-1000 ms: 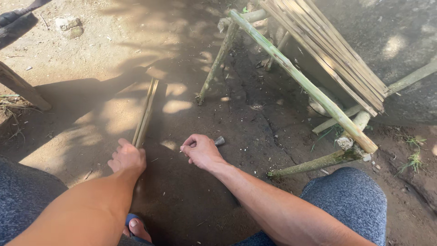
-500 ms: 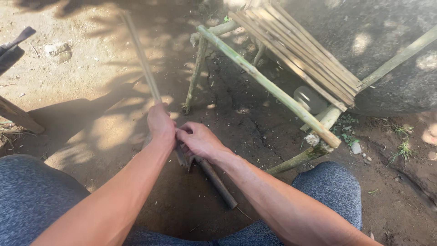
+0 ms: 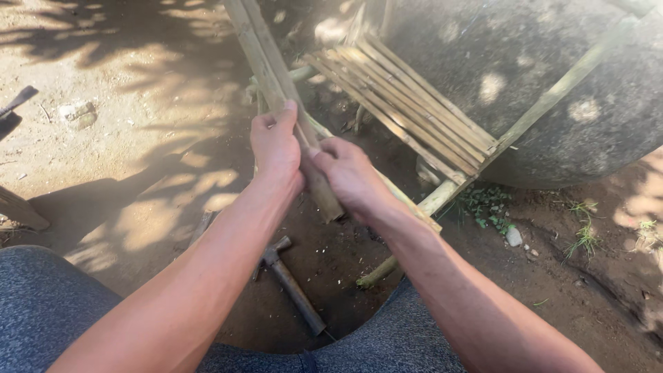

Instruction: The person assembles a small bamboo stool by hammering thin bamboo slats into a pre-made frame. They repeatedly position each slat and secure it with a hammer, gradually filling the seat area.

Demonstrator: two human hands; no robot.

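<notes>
Both hands grip a split bamboo slat (image 3: 262, 55) that runs from the top of the view down to its cut end near my wrists. My left hand (image 3: 275, 144) wraps the slat from the left, fingers up along it. My right hand (image 3: 349, 174) closes on its lower end just beside the left. A hammer (image 3: 290, 283) lies on the dirt below my forearms, between my knees, touched by neither hand.
A bamboo frame with a slatted panel (image 3: 407, 110) leans behind the hands against a large grey boulder (image 3: 539, 90). Its green bamboo leg (image 3: 387, 266) rests on the ground. A stone (image 3: 79, 114) and a wooden piece (image 3: 17, 207) lie left.
The slat was lifted off the ground and raised in front of me. My right hand let go of the hammer, which now lies on the dirt, and joined the left on the slat.
</notes>
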